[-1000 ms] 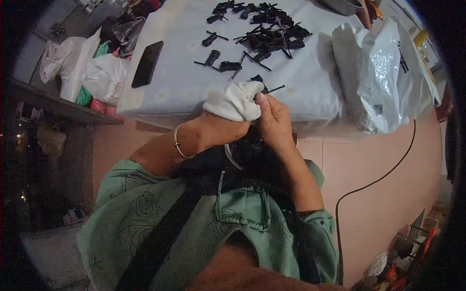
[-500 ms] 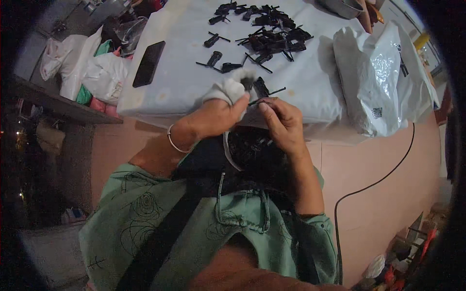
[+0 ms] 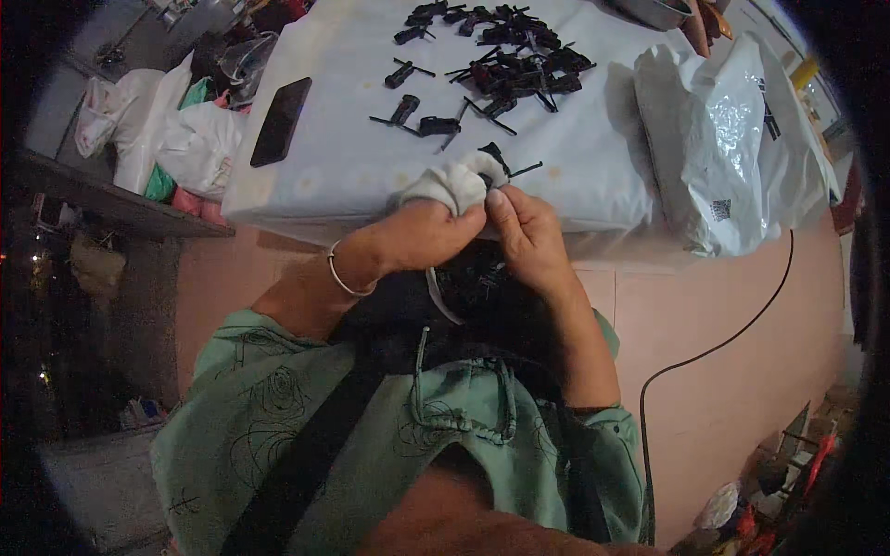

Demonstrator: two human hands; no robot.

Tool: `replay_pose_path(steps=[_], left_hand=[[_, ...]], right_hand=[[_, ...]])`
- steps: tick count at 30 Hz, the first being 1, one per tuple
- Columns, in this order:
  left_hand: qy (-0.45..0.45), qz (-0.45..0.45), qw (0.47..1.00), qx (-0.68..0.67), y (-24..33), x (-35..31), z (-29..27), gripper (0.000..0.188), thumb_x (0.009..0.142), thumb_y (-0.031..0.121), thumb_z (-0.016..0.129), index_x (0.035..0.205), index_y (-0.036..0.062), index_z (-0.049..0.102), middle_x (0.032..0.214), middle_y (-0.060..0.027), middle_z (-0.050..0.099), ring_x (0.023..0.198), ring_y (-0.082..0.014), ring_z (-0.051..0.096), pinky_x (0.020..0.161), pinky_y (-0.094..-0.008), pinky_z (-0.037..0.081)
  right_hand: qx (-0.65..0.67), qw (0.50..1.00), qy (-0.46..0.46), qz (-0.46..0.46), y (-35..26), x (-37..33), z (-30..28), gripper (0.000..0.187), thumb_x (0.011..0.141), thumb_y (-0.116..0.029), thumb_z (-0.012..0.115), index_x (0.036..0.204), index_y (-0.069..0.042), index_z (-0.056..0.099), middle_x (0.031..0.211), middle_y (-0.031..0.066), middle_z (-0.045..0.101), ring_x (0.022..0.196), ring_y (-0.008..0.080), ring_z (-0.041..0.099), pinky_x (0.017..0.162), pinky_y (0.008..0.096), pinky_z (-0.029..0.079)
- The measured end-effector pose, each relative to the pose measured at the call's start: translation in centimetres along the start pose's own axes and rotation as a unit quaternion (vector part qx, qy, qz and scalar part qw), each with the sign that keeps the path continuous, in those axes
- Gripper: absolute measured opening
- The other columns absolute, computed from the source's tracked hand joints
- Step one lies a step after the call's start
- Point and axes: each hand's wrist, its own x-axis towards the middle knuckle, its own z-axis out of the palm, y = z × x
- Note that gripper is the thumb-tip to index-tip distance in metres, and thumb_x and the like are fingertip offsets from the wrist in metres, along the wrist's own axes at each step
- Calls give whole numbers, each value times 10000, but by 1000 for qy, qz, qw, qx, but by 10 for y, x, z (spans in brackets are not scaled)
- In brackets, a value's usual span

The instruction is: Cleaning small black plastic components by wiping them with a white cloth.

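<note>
My left hand (image 3: 431, 218) has white cloth, apparently a glove, over its fingers, while its thumb is bare. It is closed around a small black part (image 3: 487, 179), mostly hidden by cloth and fingers. Thumb and fingertips of my right hand (image 3: 531, 232) are pinched against that part, touching my left hand at the table's near edge. Just beyond my fingers lies another black part (image 3: 494, 151) with a thin rod sticking out to the right. Farther back sits a pile of similar black parts with thin rods (image 3: 524, 69); several loose ones (image 3: 405, 109) lie left of it.
A dark phone (image 3: 281, 122) lies at the left of the white-covered table (image 3: 343, 176). At the right edge stands a crumpled white plastic bag (image 3: 686, 157). More plastic bags (image 3: 199, 148) fill a shelf at left. A black cable (image 3: 709, 352) runs down the right side.
My hands have drawn closer together. The thin dark piece that showed between my fingertips is now mostly covered, and my left hand has moved slightly right.
</note>
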Motion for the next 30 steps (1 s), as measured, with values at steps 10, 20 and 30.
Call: replay_pose_path(steps=[10, 20, 30], left_hand=[[-47, 0, 989, 143, 42, -5, -16, 213, 803, 177, 499, 894, -13, 533, 885, -192, 547, 822, -339, 524, 708, -367, 425], [108, 98, 950, 277, 8, 16, -16, 241, 824, 198, 524, 916, -24, 554, 898, -177, 565, 799, -310, 553, 719, -347, 438], [95, 125, 898, 412, -18, 43, -13, 156, 753, 192, 541, 781, 38, 538, 800, -157, 544, 734, -348, 525, 639, -421, 431]], right_hand=[[-10, 1000, -18, 10, -13, -3, -14, 193, 885, -175, 474, 785, -14, 515, 617, -24, 479, 590, 56, 405, 538, 232, 367], [-438, 888, 99, -96, 1, 4, -29, 85, 767, -70, 532, 850, -53, 542, 728, 156, 581, 607, 339, 554, 524, 392, 440], [-363, 918, 131, -95, -4, 3, -13, 146, 732, -70, 588, 871, -62, 544, 744, 142, 583, 613, 308, 569, 533, 365, 451]])
